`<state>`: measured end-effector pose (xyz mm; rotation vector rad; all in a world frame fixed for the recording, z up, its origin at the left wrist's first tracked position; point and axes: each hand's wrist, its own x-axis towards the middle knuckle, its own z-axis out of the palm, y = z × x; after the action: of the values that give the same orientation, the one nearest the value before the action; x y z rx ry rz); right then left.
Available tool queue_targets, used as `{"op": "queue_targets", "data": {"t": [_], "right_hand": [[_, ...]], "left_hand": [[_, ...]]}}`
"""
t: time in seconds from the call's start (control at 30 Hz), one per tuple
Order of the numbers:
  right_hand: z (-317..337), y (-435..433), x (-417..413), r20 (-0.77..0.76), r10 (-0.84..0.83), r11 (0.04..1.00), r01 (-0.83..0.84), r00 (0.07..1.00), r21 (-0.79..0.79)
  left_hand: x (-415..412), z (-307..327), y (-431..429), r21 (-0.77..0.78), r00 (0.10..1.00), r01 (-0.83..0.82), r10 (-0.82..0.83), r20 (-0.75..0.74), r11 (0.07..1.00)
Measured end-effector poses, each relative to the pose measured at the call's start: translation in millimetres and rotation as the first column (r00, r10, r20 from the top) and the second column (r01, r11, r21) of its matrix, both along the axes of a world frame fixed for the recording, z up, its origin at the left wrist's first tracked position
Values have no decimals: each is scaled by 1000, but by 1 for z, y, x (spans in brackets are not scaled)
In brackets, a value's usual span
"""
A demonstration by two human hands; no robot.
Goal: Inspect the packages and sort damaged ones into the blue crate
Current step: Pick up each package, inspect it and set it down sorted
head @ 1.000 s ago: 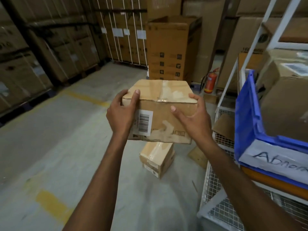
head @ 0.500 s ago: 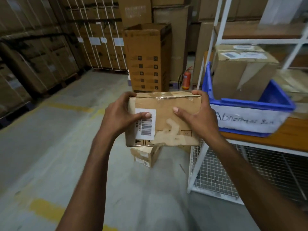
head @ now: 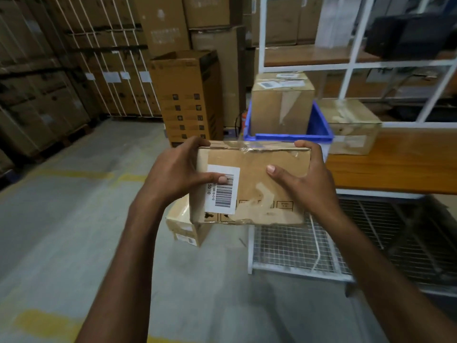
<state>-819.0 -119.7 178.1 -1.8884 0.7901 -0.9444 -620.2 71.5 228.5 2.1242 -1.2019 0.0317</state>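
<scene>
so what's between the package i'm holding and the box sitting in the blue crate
Only the near rim of the blue crate, seen in the head view just above the held package and in front of the box standing inside it.

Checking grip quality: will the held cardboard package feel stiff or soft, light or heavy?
Probably light: left hand and right hand hold the cardboard package aloft by its sides. Likely soft: its lower edge looks crumpled, its face torn. Its glossy tape may be slippery.

Grey concrete floor (head: 61,231) with yellow lines (head: 74,174), strapped carton stacks (head: 118,78) at left, white rack (head: 261,33), wooden shelf (head: 395,169)
</scene>
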Motion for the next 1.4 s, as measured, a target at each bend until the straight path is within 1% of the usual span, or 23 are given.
{"op": "queue_targets", "data": {"t": [0.17,0.37,0.5,0.6,0.83,0.97,1.07,1.2,1.3,1.4], "right_hand": [[3,-25,-97,56,-24,1000,24,998,14],[15,-67,-180,98,-121,992,125,988,-33],[25,-104,-210,91,-174,982,180,980,-62],[26,-134,-227,95,-248,962,257,964,-97],[24,-196,-241,108,-359,920,371,927,-128],[11,-235,-235,85,-392,907,400,916,-130],[-3,-265,-229,99,-392,905,402,915,-137],[-27,-306,-225,73,-342,918,350,937,-185],[-49,-334,-226,25,-308,934,308,951,-182],[-75,-358,-229,-25,-268,952,260,963,-163]], "left_hand": [[-90,6,-33,-52,996,28,-24,84,998],[-158,2,-85,-156,989,146,-142,42,977],[-176,2,-134,-180,975,224,-223,26,958],[-183,1,-176,-195,954,297,-300,15,935],[-186,-4,-264,-212,921,382,-389,6,900],[-182,-15,-308,-213,927,357,-372,-37,910],[-180,-27,-336,-223,940,317,-337,-58,922],[-185,-50,-362,-241,958,234,-266,-106,942],[-190,-74,-378,-243,965,176,-216,-148,954],[-194,-102,-391,-213,969,133,-172,-176,968]]}}
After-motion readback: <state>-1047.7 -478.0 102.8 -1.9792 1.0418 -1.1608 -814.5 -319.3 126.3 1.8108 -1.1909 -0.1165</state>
